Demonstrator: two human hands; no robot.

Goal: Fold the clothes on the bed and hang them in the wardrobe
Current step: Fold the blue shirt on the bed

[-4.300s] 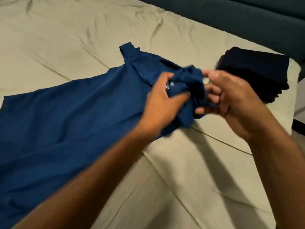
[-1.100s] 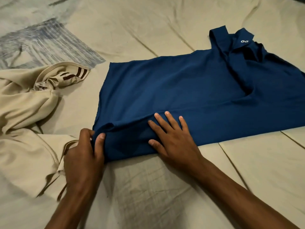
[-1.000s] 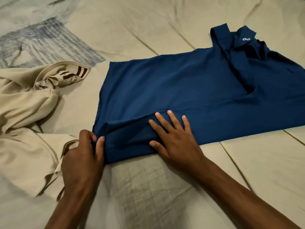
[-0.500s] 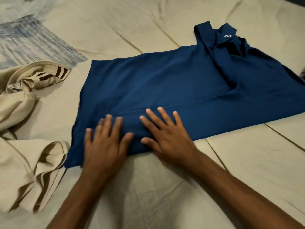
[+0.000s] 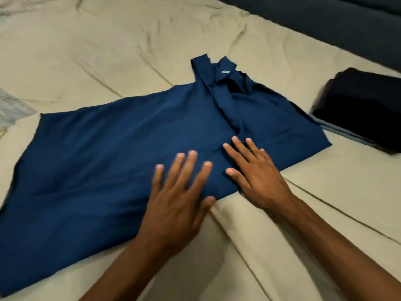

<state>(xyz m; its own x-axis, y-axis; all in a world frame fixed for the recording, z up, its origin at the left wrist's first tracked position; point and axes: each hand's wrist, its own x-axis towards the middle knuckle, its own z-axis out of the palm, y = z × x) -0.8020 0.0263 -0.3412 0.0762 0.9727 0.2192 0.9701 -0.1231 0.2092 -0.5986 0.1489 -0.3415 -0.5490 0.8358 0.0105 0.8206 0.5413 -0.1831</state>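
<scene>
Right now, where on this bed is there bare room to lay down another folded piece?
The widest bare sheet lies beyond the blue shirt, up to its collar. A second patch lies nearest the person, right of the right hand. Between shirt and dark folded stack it is crowded. The left hand rests flat on the shirt.

Two bare forearms in frame, no sleeves visible up to the bottom edge. Left hand [image 5: 173, 198] and right hand [image 5: 258, 172]: no rings, watch, bands or gloves. Nails short, pale, unpainted (tips slightly motion-blurred on the left). Nothing else of the body shows.
</scene>
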